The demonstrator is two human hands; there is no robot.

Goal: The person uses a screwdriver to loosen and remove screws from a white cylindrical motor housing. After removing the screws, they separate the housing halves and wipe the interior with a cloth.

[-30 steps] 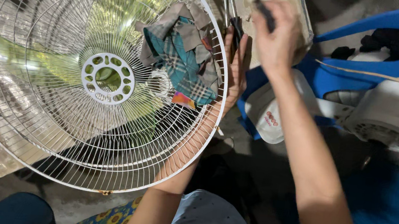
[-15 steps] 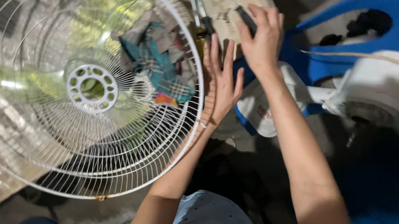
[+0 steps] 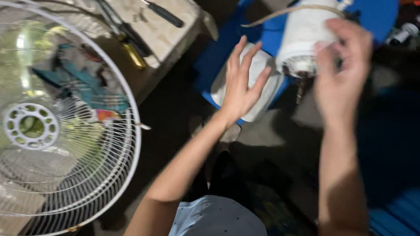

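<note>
My left hand (image 3: 241,81) is raised with its fingers spread, in front of a white rounded cover (image 3: 258,84) that rests against a blue plastic chair (image 3: 231,42). It holds nothing. My right hand (image 3: 341,69), blurred, hovers with loose fingers just right of the white fan motor (image 3: 304,35), which sits on the chair with a beige cord (image 3: 283,14) over it. I cannot tell whether the right hand touches the motor. The white wire fan guard (image 3: 42,126) lies far left, apart from both hands.
A low table (image 3: 180,0) behind the guard holds a black-handled screwdriver (image 3: 155,7), pliers and a yellow-handled tool (image 3: 124,39). A plaid cloth (image 3: 86,87) shows through the guard. Blue slatted plastic (image 3: 407,217) is at lower right. My knee in light fabric (image 3: 219,231) is below.
Both hands have moved right, away from the fan guard and the tools on the table, over to the white motor and cover on the blue chair. The view has swung right too.
</note>
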